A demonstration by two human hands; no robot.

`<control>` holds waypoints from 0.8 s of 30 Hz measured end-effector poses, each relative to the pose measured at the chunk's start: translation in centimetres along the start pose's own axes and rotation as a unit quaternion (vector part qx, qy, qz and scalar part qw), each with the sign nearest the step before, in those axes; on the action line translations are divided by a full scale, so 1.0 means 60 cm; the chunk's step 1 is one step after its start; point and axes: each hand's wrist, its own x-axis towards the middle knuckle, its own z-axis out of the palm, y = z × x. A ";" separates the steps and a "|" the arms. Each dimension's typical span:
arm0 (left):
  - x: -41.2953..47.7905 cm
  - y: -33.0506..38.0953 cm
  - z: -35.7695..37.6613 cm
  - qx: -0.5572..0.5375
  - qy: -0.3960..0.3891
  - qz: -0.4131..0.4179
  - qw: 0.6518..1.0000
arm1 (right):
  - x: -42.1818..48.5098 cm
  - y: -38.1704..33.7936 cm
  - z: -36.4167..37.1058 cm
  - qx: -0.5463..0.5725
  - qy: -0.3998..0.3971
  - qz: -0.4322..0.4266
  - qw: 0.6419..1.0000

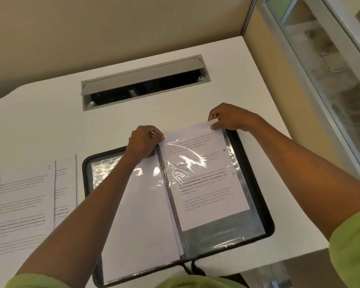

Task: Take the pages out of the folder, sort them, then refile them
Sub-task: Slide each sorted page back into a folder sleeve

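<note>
Pinching one page (204,179) over one folder (258,183): left hand (142,143), right hand (229,117); three sheets (25,200) beside.

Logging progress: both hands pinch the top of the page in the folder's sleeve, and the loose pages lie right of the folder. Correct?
No: the head view shows the loose pages left of the folder. The left hand and right hand do pinch the page.
</note>
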 end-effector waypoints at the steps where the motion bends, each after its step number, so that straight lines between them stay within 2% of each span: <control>1: -0.002 0.001 0.002 0.001 -0.003 0.005 1.000 | -0.002 -0.001 0.001 0.002 -0.003 -0.012 1.000; 3: -0.001 0.003 0.003 0.031 -0.011 0.027 0.999 | -0.006 -0.006 0.005 0.003 -0.007 -0.035 0.999; 9: 0.013 0.003 0.006 0.118 -0.061 0.088 0.987 | -0.009 -0.019 0.006 -0.084 -0.010 -0.080 0.993; 16: 0.016 -0.005 0.008 0.168 -0.048 0.182 0.968 | -0.018 -0.011 0.001 -0.086 -0.016 -0.080 0.993; 20: 0.003 0.006 0.011 0.206 -0.050 0.195 0.958 | -0.025 -0.010 0.011 -0.114 -0.015 -0.092 0.989; 24: -0.001 0.007 0.015 0.200 -0.040 0.197 0.959 | -0.026 -0.011 0.011 -0.131 0.003 -0.102 0.986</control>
